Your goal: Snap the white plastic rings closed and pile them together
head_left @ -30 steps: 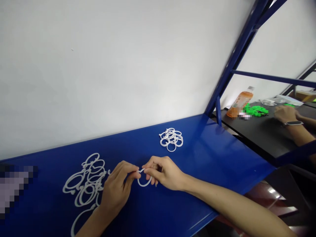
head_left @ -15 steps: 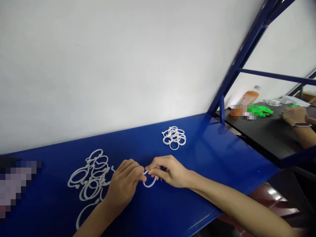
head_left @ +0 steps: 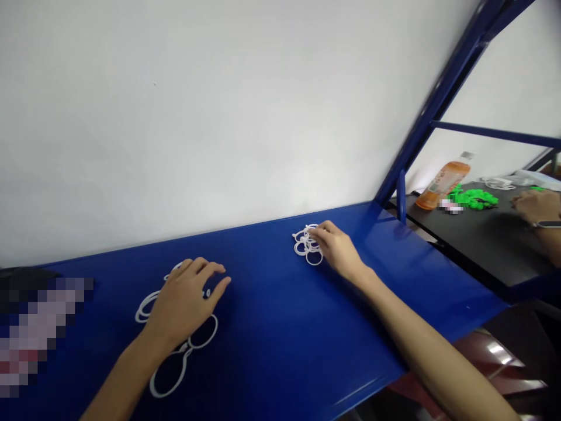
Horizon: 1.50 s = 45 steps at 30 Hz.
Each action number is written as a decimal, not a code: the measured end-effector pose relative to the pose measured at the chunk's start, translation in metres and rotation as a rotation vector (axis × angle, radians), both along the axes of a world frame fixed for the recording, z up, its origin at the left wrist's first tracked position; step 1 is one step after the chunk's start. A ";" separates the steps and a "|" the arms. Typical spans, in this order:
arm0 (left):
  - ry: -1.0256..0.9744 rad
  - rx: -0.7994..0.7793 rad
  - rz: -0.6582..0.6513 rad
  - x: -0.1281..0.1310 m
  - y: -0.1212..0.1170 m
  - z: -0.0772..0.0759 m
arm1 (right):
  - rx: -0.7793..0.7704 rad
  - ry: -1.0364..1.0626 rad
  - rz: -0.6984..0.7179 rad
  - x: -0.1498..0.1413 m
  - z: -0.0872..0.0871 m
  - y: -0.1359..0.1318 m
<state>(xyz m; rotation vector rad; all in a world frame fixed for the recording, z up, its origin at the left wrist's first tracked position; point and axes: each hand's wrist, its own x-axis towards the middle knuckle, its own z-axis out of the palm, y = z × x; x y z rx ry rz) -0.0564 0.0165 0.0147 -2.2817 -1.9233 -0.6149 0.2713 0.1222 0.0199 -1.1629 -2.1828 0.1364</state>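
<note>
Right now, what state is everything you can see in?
Nearer white rings: loosely spread, partly hidden.
Farther white rings: bunched together, partly hidden.
Left hand: open, over the nearer white rings.
Right hand: fingertips at the farther white rings; holding one or not, unclear.
Bottle: capped, orange inside.
Green pieces: heaped on black table.

A pale, plain wall (head_left: 219, 117) rose at twelve o'clock; a glossy blue tabletop (head_left: 263, 339) met its foot; a blue metal frame (head_left: 421, 128) slanted at two o'clock; a black table (head_left: 464, 245) stood at three; shiny reddish floor (head_left: 504, 356) reflected light at four.
</note>
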 end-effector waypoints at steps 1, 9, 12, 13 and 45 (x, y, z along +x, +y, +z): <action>0.027 -0.061 0.004 -0.005 0.000 0.000 | -0.016 -0.028 -0.066 0.009 0.002 0.007; 0.059 -0.243 -0.116 0.007 -0.005 -0.011 | -0.111 -0.136 -0.065 0.023 0.002 0.019; -0.016 -0.229 -0.186 0.014 -0.005 -0.012 | -0.067 -0.127 -0.070 0.022 0.002 0.018; -0.044 -0.218 -0.205 0.016 -0.005 -0.011 | -0.048 -0.118 -0.077 0.022 0.003 0.018; -0.532 -0.238 -0.084 0.049 -0.019 0.009 | -0.221 0.054 0.510 -0.047 0.000 -0.063</action>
